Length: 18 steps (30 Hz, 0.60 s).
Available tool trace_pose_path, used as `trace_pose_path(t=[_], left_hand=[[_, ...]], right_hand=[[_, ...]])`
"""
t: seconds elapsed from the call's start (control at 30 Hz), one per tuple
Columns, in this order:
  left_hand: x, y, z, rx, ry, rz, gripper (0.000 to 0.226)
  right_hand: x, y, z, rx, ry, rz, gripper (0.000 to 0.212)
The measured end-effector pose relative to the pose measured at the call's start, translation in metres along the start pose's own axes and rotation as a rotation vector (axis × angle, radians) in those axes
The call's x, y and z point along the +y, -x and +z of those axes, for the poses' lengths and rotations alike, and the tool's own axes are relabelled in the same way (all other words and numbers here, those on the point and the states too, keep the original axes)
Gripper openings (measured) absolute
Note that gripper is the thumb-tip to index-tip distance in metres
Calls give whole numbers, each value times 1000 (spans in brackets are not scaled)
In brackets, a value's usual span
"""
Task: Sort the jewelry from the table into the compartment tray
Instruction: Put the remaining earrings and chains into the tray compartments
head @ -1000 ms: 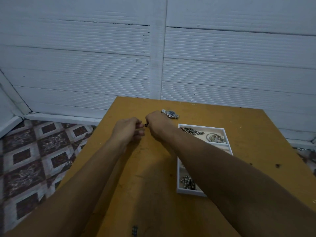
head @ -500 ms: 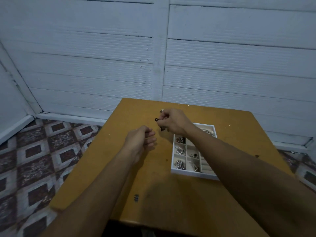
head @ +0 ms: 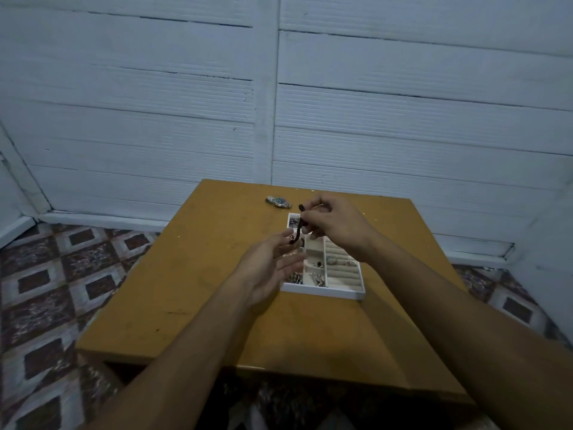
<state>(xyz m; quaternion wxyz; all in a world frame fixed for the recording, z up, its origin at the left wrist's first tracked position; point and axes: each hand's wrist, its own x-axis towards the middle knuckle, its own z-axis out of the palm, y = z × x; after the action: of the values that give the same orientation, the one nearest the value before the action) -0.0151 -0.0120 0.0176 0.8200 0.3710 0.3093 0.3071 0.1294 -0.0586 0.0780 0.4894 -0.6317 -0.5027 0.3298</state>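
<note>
White-painted plank wall point(head: 139, 113) fills upper frame, boards running horizontally, dark gaps showing at several seams. Upright white batten point(head: 266, 119) splits wall near centre. White skirting board point(head: 102, 217) runs along wall foot, meeting second white wall point(head: 12, 193) at left corner. Floor point(head: 46, 290) laid in patterned tiles: dark maroon squares inside pale grey diamond borders, seen at left and, in narrower strip, at right. Light dim, bluish.
</note>
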Motion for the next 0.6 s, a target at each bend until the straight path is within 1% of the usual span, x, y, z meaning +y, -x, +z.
trace_pose_path(t=[0.03, 0.1, 0.2, 0.33, 0.43, 0.53, 0.6], left_hand=[[-1, 0, 3, -15, -25, 11, 27], [-3, -1, 8, -28, -94, 31, 27], [-3, -1, 14, -31, -178, 51, 20], [2, -9, 19, 34, -230, 44, 19], [7, -21, 20, 85, -284, 3, 18], [13, -37, 22, 98, -355, -25, 19], [13, -50, 24, 114, -420, -28, 14]], right_hand=[[0, 3, -3, 24, -9, -2, 8], [3, 6, -10, 57, -30, -4, 15], [9, 8, -18, 73, -23, 3, 26], [20, 5, -26, 105, -22, 39, 20], [30, -3, -32, 133, 6, 75, 14], [42, -12, -35, 152, 20, 115, 13], [51, -18, -36, 169, 22, 138, 13]])
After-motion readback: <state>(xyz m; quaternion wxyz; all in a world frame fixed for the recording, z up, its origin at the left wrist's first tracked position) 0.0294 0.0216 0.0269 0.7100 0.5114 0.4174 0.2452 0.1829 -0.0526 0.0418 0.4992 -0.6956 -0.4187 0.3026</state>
